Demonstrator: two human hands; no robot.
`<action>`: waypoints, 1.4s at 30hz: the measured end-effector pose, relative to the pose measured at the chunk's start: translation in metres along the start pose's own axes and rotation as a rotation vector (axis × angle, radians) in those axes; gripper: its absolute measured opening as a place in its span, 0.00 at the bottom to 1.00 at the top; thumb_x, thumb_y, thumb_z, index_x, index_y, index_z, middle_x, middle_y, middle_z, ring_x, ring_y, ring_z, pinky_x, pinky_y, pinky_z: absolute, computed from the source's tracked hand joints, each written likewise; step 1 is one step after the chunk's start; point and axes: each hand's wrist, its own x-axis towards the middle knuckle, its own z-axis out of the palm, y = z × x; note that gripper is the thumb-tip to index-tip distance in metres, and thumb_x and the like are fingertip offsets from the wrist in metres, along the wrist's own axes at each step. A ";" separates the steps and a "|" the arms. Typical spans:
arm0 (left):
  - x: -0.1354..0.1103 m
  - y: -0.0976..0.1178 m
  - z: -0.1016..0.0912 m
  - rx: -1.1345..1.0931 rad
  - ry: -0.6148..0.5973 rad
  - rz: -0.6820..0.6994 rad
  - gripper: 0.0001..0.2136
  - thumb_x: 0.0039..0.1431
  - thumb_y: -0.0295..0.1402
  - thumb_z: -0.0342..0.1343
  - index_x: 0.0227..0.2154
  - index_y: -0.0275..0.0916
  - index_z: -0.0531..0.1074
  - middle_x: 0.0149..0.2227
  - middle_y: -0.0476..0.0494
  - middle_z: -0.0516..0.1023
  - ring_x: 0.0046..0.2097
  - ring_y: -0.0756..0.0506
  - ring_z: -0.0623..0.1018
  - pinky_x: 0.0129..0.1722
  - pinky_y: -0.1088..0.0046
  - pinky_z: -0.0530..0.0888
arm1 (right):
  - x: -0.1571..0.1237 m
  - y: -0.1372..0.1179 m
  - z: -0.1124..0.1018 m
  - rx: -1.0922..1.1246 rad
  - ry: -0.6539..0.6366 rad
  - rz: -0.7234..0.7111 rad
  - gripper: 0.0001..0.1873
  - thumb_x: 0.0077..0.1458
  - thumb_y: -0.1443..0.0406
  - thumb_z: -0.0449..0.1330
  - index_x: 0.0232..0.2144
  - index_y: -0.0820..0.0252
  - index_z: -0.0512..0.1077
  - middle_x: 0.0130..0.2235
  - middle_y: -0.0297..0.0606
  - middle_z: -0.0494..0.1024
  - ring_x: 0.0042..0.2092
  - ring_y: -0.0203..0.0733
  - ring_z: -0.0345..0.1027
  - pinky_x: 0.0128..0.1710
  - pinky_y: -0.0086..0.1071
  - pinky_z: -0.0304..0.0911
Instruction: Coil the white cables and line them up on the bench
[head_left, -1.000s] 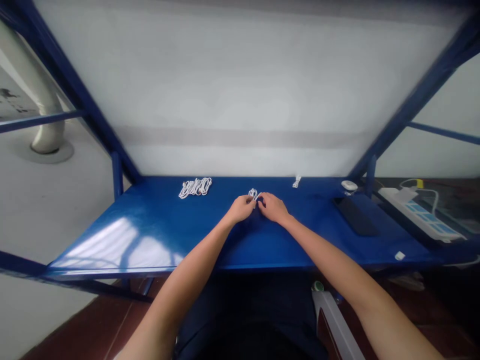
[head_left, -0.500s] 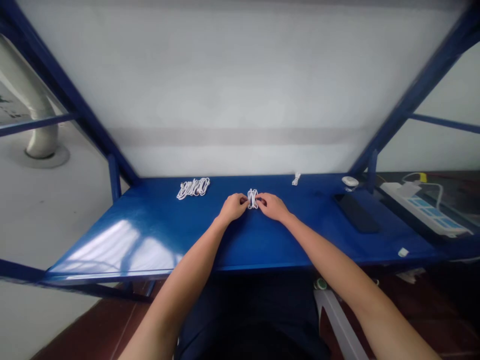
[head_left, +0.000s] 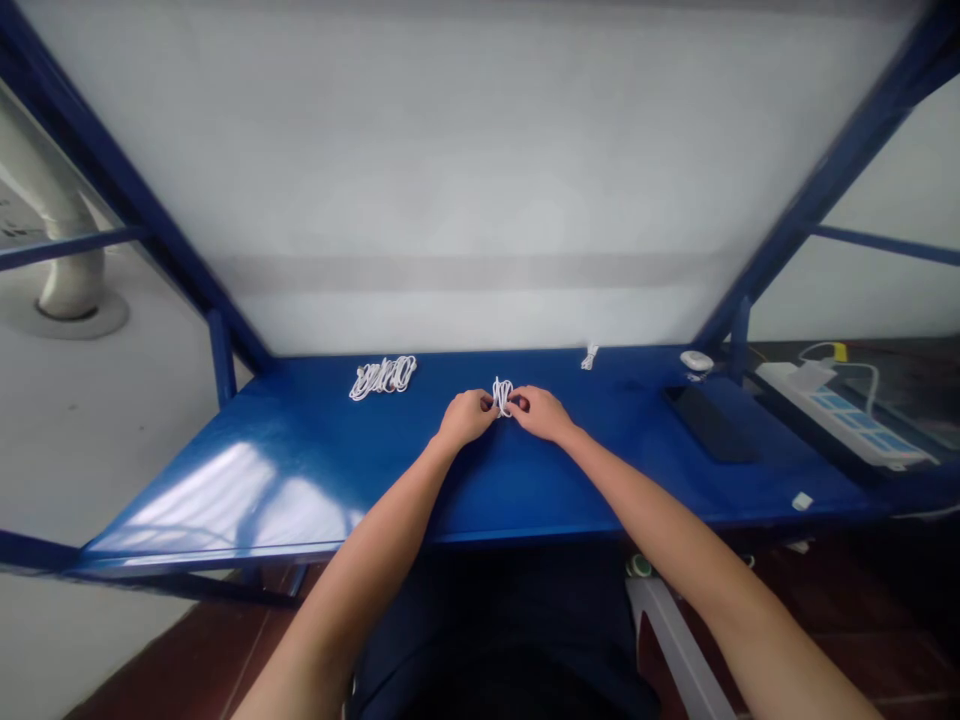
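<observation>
A small coiled white cable [head_left: 502, 397] is between my two hands over the middle of the blue table [head_left: 525, 490]. My left hand [head_left: 469, 415] pinches its left side with the fingers closed. On the other side, my right hand [head_left: 541, 411] grips the coil between thumb and fingers. The fingertips partly cover the cable's edges. Farther left on the table lies a row of several coiled white cables [head_left: 383, 377]. A smaller white cable bundle [head_left: 589, 357] rests near the back edge, right of my hands.
To the right lie a dark phone [head_left: 709, 424], a white round-edged case [head_left: 697, 360] and a small white block [head_left: 802, 501]. A power strip [head_left: 847, 415] with a plugged-in adapter sits beyond them. Blue frame posts [head_left: 223, 358] flank the table, with a pale panel [head_left: 480, 180] behind.
Both hands stay on the coiled cable, with only slight finger movement; its loops look a little drawn together. The whole view has shifted slightly.
</observation>
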 end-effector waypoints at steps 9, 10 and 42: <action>-0.002 0.000 0.000 0.033 -0.001 0.013 0.10 0.52 0.33 0.58 0.39 0.40 0.72 0.33 0.46 0.80 0.36 0.44 0.78 0.33 0.73 0.67 | -0.001 0.008 0.001 0.060 -0.037 -0.093 0.07 0.52 0.66 0.60 0.36 0.58 0.74 0.34 0.36 0.74 0.36 0.40 0.67 0.38 0.32 0.61; -0.003 0.000 0.000 0.038 0.002 0.014 0.11 0.52 0.31 0.57 0.40 0.41 0.71 0.33 0.46 0.80 0.35 0.44 0.78 0.33 0.74 0.67 | -0.002 0.011 0.001 0.066 -0.045 -0.114 0.08 0.51 0.68 0.59 0.36 0.58 0.74 0.34 0.36 0.74 0.36 0.39 0.67 0.39 0.32 0.61; -0.011 0.008 -0.008 0.253 -0.121 0.175 0.20 0.62 0.28 0.44 0.57 0.37 0.58 0.47 0.35 0.76 0.47 0.37 0.77 0.44 0.65 0.70 | -0.011 0.007 -0.005 -0.028 0.068 -0.244 0.08 0.61 0.65 0.55 0.41 0.55 0.72 0.40 0.40 0.76 0.43 0.43 0.68 0.42 0.35 0.64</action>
